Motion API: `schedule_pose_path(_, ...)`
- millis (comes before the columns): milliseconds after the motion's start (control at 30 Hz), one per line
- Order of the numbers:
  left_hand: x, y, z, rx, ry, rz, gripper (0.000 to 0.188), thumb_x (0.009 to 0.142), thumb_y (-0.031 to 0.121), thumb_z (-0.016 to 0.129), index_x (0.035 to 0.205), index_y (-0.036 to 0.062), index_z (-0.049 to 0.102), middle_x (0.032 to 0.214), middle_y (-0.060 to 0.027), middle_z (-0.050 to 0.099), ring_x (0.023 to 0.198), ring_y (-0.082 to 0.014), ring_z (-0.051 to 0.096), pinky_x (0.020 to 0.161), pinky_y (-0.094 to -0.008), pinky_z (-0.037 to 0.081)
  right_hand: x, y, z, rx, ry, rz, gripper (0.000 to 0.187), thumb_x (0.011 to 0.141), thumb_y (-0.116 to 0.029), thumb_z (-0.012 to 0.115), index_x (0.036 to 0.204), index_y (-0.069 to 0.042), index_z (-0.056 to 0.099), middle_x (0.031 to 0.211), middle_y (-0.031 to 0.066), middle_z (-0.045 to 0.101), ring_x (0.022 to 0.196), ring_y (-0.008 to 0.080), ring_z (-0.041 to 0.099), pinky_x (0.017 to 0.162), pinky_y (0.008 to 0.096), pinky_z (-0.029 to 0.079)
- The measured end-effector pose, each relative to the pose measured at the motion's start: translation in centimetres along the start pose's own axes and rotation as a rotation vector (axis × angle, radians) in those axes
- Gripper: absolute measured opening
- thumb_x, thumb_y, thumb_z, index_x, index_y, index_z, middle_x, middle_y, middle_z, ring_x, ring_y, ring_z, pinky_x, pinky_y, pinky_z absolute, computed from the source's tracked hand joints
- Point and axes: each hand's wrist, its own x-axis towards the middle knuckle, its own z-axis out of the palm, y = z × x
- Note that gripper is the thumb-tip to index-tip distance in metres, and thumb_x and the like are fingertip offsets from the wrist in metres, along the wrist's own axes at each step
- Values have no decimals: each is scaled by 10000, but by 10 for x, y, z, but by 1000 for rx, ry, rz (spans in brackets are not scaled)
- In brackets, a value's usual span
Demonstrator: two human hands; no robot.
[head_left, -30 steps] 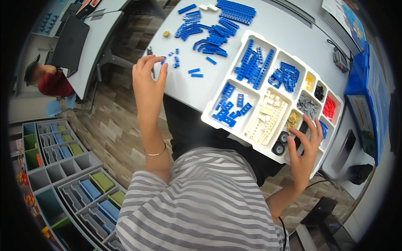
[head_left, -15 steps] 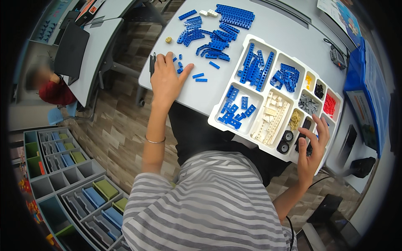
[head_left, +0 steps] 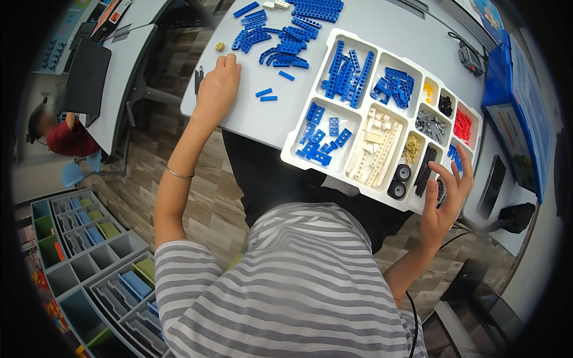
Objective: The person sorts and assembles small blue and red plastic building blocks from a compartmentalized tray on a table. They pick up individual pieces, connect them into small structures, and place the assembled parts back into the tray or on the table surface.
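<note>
Curled palm-down, my left hand [head_left: 218,88] sits over the table [head_left: 262,128] beside dark pens [head_left: 199,80]; its underside is hidden, so I cannot tell whether it grips anything. My right hand [head_left: 441,215] is open, bent loosely above the near right part of the white tray [head_left: 290,156]. That tray's compartments hold long blue beams [head_left: 344,77], smaller blue pieces [head_left: 396,86], blue plates [head_left: 334,126], cream pieces [head_left: 374,138], tan pieces [head_left: 412,148], black wheels [head_left: 396,190] and black strips [head_left: 424,173], with yellow bits [head_left: 428,90], black bits [head_left: 446,105], grey bits [head_left: 431,124] and red bits [head_left: 462,126] toward the right. Blue parts [head_left: 454,155] in one right-hand section are partly blocked by my right hand, and a dark round shape [head_left: 441,190] behind it may be another wheel. Loose blue bricks [head_left: 291,46] lie on the table beyond my left hand, the topmost stack [head_left: 316,10] cut off by the view's edge.
</note>
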Motion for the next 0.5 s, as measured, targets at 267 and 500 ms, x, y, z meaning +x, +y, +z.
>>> schedule_pose_path(267, -3, 5, 0, 76, -50, -142, 148, 1053, 139, 466, 1068, -8, 459, 1009, -237, 587, 847, -421, 679, 708, -491, 570, -12, 11, -2, 3, 95, 57, 239, 901, -58, 650, 1131, -67, 715, 1569, 188, 393, 1453, 361, 366, 1165, 526, 356)
schedule_pose_path(500, -9, 11, -9, 56, -2, -41, 153, 1048, 152, 508, 1052, 5, 464, 1008, -207, 578, 879, -389, 656, 739, -485, 553, -11, 25, -18, -140, 205, 113, 241, 949, -48, 619, 1177, -62, 695, 1575, 169, 381, 1460, 339, 351, 1175, 517, 353)
